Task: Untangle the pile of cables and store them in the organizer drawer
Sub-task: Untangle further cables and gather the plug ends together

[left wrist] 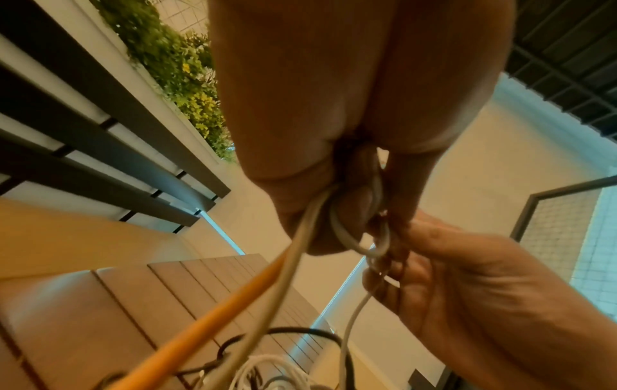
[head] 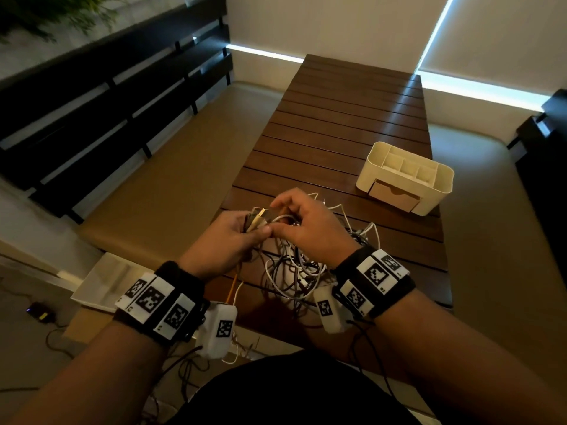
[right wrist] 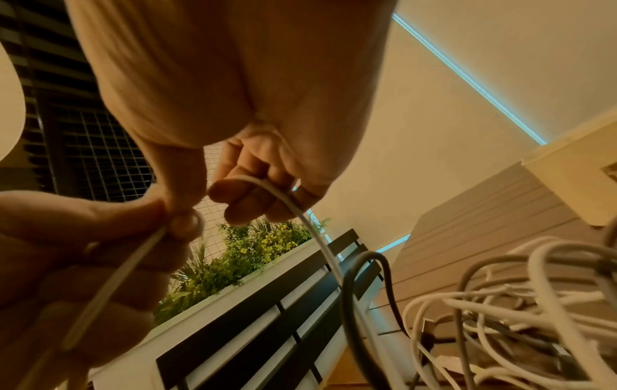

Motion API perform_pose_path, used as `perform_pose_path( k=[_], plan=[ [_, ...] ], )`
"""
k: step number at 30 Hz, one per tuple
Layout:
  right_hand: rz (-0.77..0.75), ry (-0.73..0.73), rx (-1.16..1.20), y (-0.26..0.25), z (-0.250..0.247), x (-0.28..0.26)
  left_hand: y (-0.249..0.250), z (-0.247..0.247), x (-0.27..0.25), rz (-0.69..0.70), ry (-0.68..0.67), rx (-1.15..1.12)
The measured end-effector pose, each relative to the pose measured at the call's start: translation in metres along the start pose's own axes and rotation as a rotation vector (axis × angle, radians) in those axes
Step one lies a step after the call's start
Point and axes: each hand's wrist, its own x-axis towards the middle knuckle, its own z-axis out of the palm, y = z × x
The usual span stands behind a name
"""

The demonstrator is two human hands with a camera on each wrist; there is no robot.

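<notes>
A tangle of white, grey and dark cables (head: pixel 302 271) lies on the near end of the wooden slat table (head: pixel 346 130). My left hand (head: pixel 236 237) grips a bundle of cable ends with a USB plug (head: pixel 260 216) sticking up; an orange cable (left wrist: pixel 207 319) and a white one hang from its fist. My right hand (head: pixel 303 225) is just right of it and pinches a white cable (right wrist: pixel 300 213) between curled fingers. The cream organizer (head: pixel 405 176) stands at the table's right edge, its small front drawer (head: pixel 394 194) closed.
A dark slatted bench back (head: pixel 107 111) runs along the left, with a tan cushion (head: pixel 171 167) below it. A white tray (head: pixel 104 283) sits on the floor at the left near my left wrist. Loose wires trail on the floor.
</notes>
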Motion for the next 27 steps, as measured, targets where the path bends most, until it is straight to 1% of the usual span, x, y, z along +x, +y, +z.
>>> perform_pose_path(
  k=[2, 3, 6, 8, 10, 12, 14, 16, 18, 20, 23, 25, 27],
  plan=[
    [-0.004, -0.031, -0.028, 0.007, 0.001, 0.0, 0.004, -0.002, 0.0, 0.036, 0.018, 0.004],
    [0.017, -0.058, -0.044, 0.014, 0.002, -0.001, 0.006, -0.004, -0.001, 0.06, 0.037, 0.005],
    [0.195, -0.098, -0.102, 0.043, -0.001, -0.01, 0.01, -0.015, -0.002, 0.1, 0.131, -0.084],
    [0.299, -0.097, -0.104, 0.056, -0.004, -0.016, 0.008, -0.029, -0.004, 0.082, 0.194, -0.148],
    [0.328, -0.076, -0.1, 0.058, -0.007, -0.018, 0.003, -0.038, -0.005, 0.03, 0.204, -0.15],
    [0.294, -0.05, -0.045, 0.047, -0.008, -0.015, -0.003, -0.036, -0.006, -0.019, 0.168, -0.145],
    [0.224, -0.035, 0.029, 0.031, -0.005, -0.008, -0.007, -0.028, -0.006, -0.033, 0.103, -0.159],
    [0.148, -0.035, 0.079, 0.016, 0.001, 0.0, -0.007, -0.02, -0.006, -0.001, 0.013, -0.176],
    [0.093, -0.066, 0.102, 0.006, 0.009, 0.006, -0.003, -0.016, -0.006, 0.036, -0.07, -0.206],
    [0.097, -0.123, 0.051, 0.0, 0.014, 0.006, 0.002, -0.018, -0.006, 0.078, -0.102, -0.224],
    [0.181, -0.245, -0.015, 0.001, 0.015, -0.001, 0.007, -0.032, -0.008, 0.139, -0.046, -0.297],
    [0.252, -0.346, -0.022, 0.009, 0.014, -0.006, 0.006, -0.042, -0.01, 0.141, 0.05, -0.326],
    [0.275, -0.385, -0.061, 0.018, 0.014, -0.008, -0.001, -0.048, -0.011, 0.104, 0.155, -0.294]
  ],
)
